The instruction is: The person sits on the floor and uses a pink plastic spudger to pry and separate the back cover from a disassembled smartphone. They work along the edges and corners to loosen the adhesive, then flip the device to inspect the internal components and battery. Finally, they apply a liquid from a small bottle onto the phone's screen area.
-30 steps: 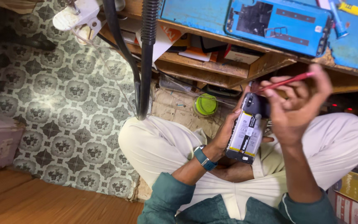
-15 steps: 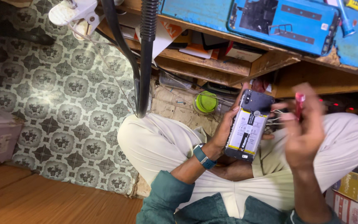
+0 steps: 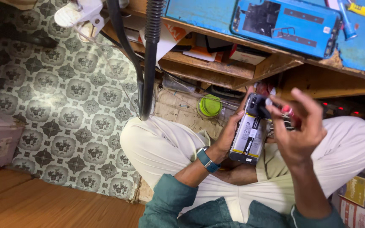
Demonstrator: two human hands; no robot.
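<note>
Seen from above, a person sits cross-legged on the floor in pale trousers, and the left hand (image 3: 229,137) is wrapped around the edge of an opened phone (image 3: 250,135), gripping it with its back cover off so the battery faces up. The phone sits over the lap, just right of centre in the view, tilted with its camera end toward 12 o'clock. The right hand (image 3: 298,128) hovers at 3 o'clock of the phone, fingers half curled and pinching a small red-handled tool (image 3: 287,110) whose tip lies near the phone's top end; whether it touches the phone I cannot tell. A teal watch (image 3: 208,159) circles the left wrist. At 10 o'clock of the phone a green round lid (image 3: 210,105) lies on the floor. At 12 o'clock, on the blue-topped table (image 3: 360,46), rests a blue phone back cover (image 3: 286,26). A black flexible lamp stem (image 3: 151,59) hangs down at 10 o'clock, over the patterned floor (image 3: 64,105).
</note>
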